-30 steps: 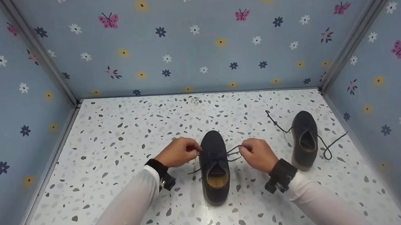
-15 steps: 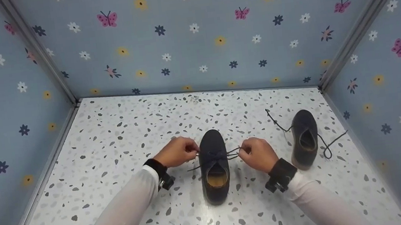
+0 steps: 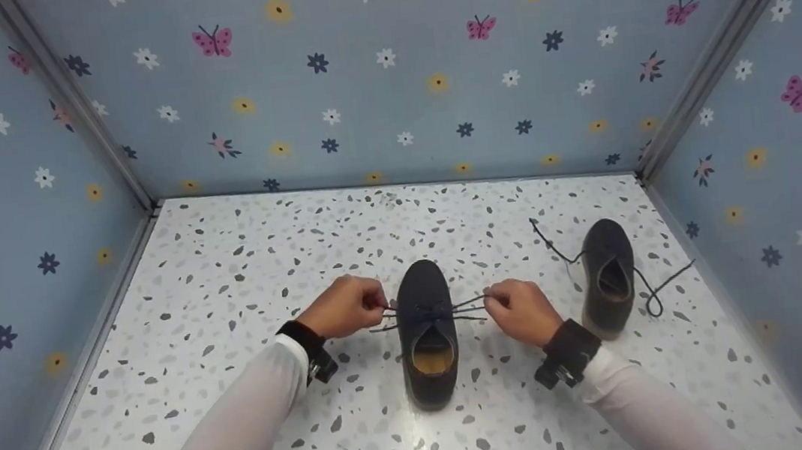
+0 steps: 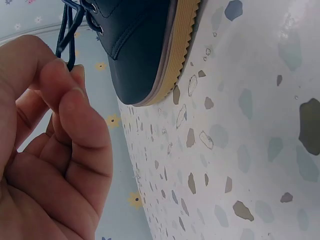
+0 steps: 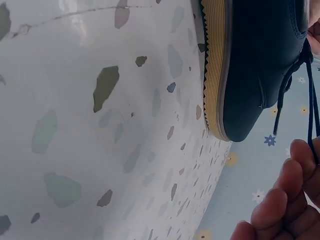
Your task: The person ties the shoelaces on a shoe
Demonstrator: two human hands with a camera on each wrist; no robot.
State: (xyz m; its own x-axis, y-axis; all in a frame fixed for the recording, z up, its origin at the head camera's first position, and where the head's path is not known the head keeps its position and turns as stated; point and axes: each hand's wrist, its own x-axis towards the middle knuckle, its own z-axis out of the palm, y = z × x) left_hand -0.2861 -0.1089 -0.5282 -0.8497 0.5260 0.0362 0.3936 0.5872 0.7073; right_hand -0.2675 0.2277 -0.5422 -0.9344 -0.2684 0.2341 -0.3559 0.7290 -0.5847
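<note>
A dark navy lace-up shoe (image 3: 419, 283) with a tan ridged sole stands upright on the floor between my hands, toe pointing away. To its left, my left hand (image 3: 344, 307) pinches a loop of the shoelace (image 4: 73, 45) between thumb and fingertips. On the other side my right hand (image 3: 526, 310) pinches a second loop (image 5: 310, 100). Both loops stretch out sideways from a knot over the tongue. A loose lace end (image 3: 385, 329) sticks out on the left, and another end (image 5: 280, 112) hangs on the right, its tip unheld.
A matching shoe (image 3: 609, 273) stands to the right, its laces (image 3: 552, 242) undone and spread over the floor. White speckled flooring (image 3: 282, 246) lies underneath. Blue panels with flowers and butterflies (image 3: 385, 83) enclose the back and both sides, joined by grey corner strips (image 3: 74, 104).
My left hand has moved a little left, away from the shoe, and its loop now shows. My right hand has shifted slightly right. The loops are drawn straighter; both shoes stay put.
</note>
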